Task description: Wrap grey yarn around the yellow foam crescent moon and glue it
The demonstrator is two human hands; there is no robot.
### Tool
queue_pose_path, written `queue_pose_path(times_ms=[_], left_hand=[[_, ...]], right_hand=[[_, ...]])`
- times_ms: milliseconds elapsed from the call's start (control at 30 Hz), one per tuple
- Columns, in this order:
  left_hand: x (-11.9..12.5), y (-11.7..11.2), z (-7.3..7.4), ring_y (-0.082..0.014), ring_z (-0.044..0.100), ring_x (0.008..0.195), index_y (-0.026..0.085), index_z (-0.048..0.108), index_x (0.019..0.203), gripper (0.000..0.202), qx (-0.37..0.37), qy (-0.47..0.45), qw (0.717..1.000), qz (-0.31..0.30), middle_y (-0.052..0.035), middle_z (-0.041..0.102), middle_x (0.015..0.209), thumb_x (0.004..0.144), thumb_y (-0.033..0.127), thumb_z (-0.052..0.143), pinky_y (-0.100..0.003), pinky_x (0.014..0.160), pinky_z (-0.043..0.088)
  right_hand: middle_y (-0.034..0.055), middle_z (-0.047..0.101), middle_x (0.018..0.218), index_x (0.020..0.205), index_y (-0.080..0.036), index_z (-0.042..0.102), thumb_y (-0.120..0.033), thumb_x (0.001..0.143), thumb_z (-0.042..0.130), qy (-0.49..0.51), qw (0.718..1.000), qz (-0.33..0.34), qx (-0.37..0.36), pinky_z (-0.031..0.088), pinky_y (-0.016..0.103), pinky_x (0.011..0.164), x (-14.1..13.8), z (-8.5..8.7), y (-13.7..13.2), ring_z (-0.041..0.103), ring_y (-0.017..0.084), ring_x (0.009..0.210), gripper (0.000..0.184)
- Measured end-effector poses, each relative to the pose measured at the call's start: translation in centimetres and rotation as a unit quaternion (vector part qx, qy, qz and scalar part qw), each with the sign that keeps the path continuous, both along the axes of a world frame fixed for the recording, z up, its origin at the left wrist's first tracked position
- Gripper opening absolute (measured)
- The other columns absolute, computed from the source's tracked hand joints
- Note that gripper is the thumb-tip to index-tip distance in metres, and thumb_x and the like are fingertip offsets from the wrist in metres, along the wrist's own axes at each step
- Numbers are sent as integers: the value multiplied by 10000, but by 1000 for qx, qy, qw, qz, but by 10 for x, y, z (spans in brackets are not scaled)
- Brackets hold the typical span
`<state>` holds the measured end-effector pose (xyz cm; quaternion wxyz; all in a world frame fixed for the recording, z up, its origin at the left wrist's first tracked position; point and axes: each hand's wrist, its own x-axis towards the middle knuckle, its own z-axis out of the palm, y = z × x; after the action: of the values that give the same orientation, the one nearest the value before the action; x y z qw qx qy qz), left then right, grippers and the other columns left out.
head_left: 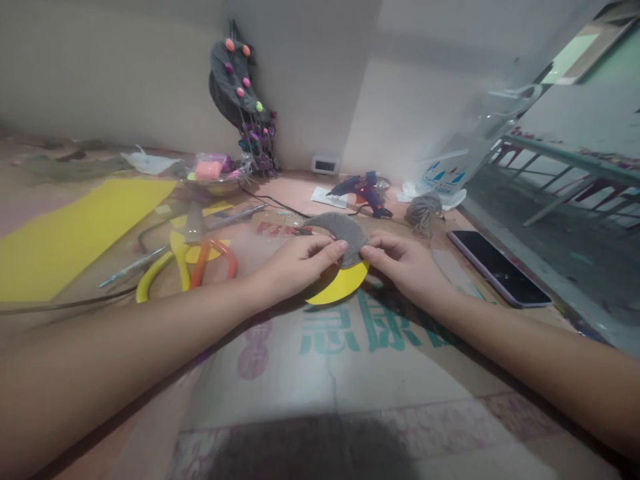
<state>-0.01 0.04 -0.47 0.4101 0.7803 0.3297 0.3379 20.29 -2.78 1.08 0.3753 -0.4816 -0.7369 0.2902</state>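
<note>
Between my hands is a crescent, its upper part wrapped in grey yarn and its lower part bare yellow. My left hand pinches it from the left, the thumb lying near the edge of the wrapped part. From the right, my right hand grips it with thumb and bent fingers where grey meets yellow. A ball of grey yarn lies just beyond my right hand. To the left of my left hand are scissors with yellow and orange handles.
A glue gun with a red light rests near the wall by a small digital display. A phone lies at right beside a plastic jug. Yellow sheet covers the left. A decorated grey crescent hangs behind.
</note>
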Motion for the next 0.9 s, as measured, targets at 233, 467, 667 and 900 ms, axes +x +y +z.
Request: queue_pose_path(times_ms=[233,467,667,900], left_hand=[[2,-1,3,-117,454,576,167,568,665,374,-6,63,997,54,16,517,597,849,489,528,-252,539,331],[1,0,3,-121,484,593,169,550,683,410,-26,8,1000,9,2,531,632,928,450,380,-248,545,371],[1,1,-3,-126,467,562,162,566,657,471,-33,59,995,66,-3,544,612,830,595,496,-245,469,302],[2,4,-4,-150,572,693,169,591,736,349,-34,24,999,5,-25,631,737,901,438,443,-256,627,441]], right_hand=[[5,585,784,692,-206,587,-374,863,561,-36,999,-2,13,438,287,751,-4,4,-2,560,157,758,241],[22,622,836,741,-209,604,-419,882,544,-11,1000,12,13,459,305,791,1,-3,4,593,181,824,261],[21,614,843,734,-208,600,-408,876,554,-36,999,24,22,452,299,795,0,-5,3,597,181,837,250],[22,612,780,719,-198,616,-475,860,558,-8,1000,-18,4,448,291,713,-1,-2,3,573,176,755,316]])
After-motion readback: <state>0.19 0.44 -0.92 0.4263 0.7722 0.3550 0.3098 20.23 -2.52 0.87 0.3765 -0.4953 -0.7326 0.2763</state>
